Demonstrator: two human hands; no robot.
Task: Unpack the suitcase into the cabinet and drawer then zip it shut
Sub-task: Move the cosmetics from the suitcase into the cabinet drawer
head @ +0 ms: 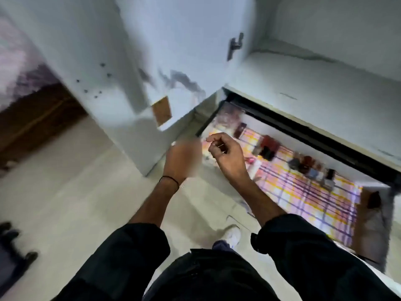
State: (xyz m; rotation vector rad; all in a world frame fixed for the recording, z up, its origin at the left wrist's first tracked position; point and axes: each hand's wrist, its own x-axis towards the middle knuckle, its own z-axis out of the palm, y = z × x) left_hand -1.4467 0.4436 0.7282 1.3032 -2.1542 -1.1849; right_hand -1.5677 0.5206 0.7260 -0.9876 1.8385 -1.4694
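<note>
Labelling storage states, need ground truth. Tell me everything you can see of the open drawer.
The drawer is pulled out below a white shelf. Its walls look white-painted, and its bottom is covered by a plaid liner in pink, yellow and purple. Small bottles stand in a row along its back wall, blurred. The right hand, fingers curled, hovers above one end; no contact is visible.

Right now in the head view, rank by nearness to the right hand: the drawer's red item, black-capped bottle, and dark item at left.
From the right hand:
1. Dark item, row's left end.
2. Red item, mid row.
3. Black-capped bottle, right end.
</note>
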